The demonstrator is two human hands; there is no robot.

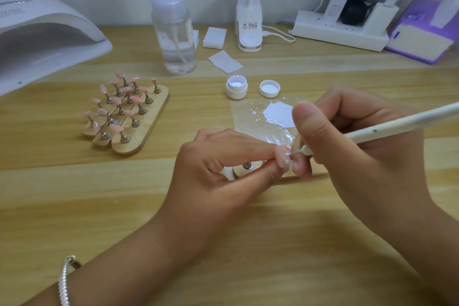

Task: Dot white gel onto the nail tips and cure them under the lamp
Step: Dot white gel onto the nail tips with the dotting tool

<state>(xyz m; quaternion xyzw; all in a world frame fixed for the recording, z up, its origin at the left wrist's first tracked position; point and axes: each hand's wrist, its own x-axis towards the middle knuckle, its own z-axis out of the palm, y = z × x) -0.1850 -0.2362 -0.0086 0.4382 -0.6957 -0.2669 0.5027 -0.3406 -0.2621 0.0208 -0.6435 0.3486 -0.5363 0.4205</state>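
Nail tip (283,163) — left hand (218,164) pinches (tool (372,130) touching edge)

Pink nail tip (282,159) w/ white dots; white gel (278,115) puddle behind; lamp (62,21) far left.

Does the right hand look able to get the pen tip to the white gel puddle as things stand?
Probably yes: the puddle lies just beyond the right hand, nothing stands between them, and the pen sits in its grip.
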